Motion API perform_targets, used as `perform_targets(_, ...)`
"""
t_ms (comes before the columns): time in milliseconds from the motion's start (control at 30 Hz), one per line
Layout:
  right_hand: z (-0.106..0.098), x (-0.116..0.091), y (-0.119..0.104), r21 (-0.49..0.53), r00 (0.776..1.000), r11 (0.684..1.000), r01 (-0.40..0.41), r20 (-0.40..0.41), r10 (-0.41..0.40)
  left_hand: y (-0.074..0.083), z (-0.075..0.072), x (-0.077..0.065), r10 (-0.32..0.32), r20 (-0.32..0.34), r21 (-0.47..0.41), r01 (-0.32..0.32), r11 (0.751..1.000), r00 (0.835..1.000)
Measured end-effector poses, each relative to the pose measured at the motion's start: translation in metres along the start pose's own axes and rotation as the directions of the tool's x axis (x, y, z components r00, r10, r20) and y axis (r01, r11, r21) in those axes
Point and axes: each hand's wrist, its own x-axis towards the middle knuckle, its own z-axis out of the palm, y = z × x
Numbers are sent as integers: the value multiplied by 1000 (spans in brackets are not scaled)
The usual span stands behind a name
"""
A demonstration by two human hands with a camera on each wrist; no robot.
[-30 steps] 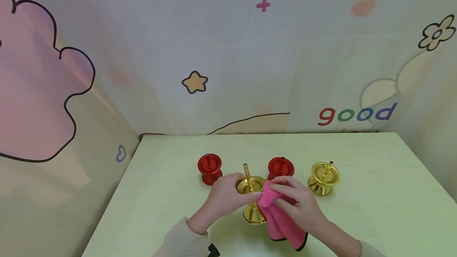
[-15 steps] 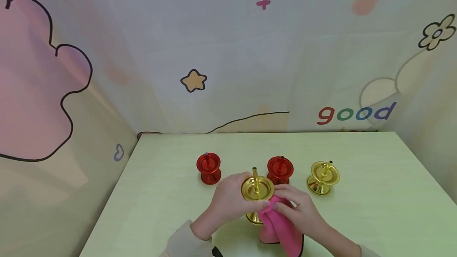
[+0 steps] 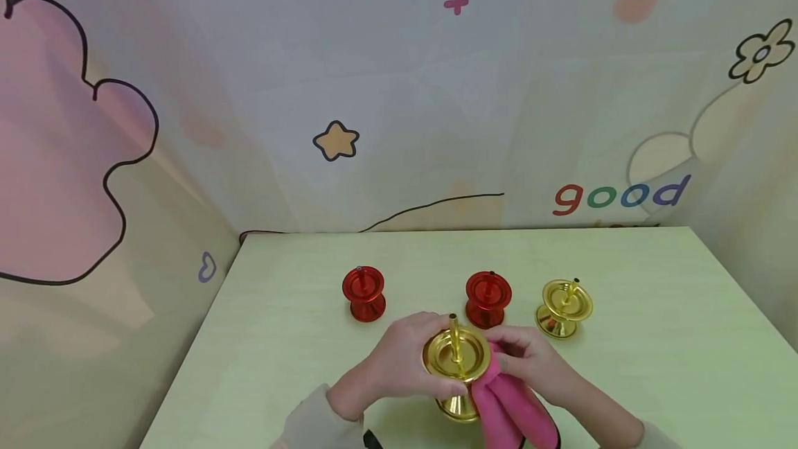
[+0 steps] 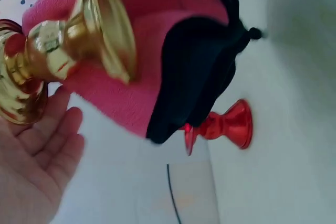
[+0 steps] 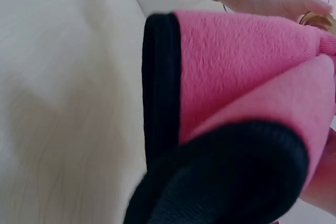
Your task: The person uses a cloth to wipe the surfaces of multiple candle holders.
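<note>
A gold candle holder (image 3: 458, 404), with a dish and an upright stem, is held above the table by my left hand (image 3: 405, 359), thumb at the near side of the dish and fingers behind it. My right hand (image 3: 539, 366) pinches a pink cloth (image 3: 514, 411) right at the dish's right rim, and the rest of the cloth hangs down. In the left wrist view, the flared foot (image 4: 107, 30) of the holder lies in front of the cloth. The cloth's black edging (image 5: 163, 77) fills much of the right wrist view.
Behind the hands on the pale table (image 3: 274, 366) stand a red candle holder (image 3: 364, 287) at left, another red candle holder (image 3: 488, 291) near the middle, and a second gold candle holder (image 3: 566, 302) at right. A printed fabric backdrop (image 3: 399, 89) rises behind the table.
The held gold candle holder has moved right and towards me, along with my left hand. My right hand has shifted right and lower with the cloth, staying at the dish's rim.
</note>
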Motion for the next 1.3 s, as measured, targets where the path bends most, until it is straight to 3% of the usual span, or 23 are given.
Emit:
perform_targets(67,-2,0,-1,40,1000,999,3,23,-4,0,-4,1,3,39,15,-4,1000,999)
perform_targets(167,-2,-1,-1,57,1000,998,-6,11,5,2,-10,1,-52,113,43,48,998,992)
perform_targets(333,0,-2,-2,-4,999,1000,16,-45,-16,5,-18,2,-137,193,-4,140,990,972)
perform_targets(500,8,-2,-5,-192,982,981,-34,-187,-2,6,-18,1,-151,157,-125,171,977,976)
perform_targets(633,17,-1,-7,-381,955,920,-95,-295,-23,9,-8,1,-226,86,-202,239,950,970)
perform_targets(733,21,-2,-8,-471,947,874,-118,-319,-44,12,0,1,-283,15,-230,279,932,959)
perform_targets(767,21,-2,-7,-473,947,873,-119,-317,-43,12,1,0,-285,-4,-224,277,935,959)
perform_targets(833,18,-3,-5,-415,958,905,-96,-287,-30,13,2,-1,-246,-26,-210,235,949,969)
perform_targets(933,9,-4,-1,-212,984,977,-32,-180,-7,15,1,-3,-112,5,-172,111,979,994)
perform_targets(1033,2,-4,1,-15,998,1000,1,-64,-2,15,-2,-3,-7,73,-165,19,986,997)
perform_targets(1167,-2,-4,1,48,1000,999,19,-12,-18,13,-6,-2,-12,136,-163,34,986,991)
perform_targets(1300,-2,-4,0,61,997,996,70,-23,-69,11,-8,-2,-55,115,-193,76,978,992)
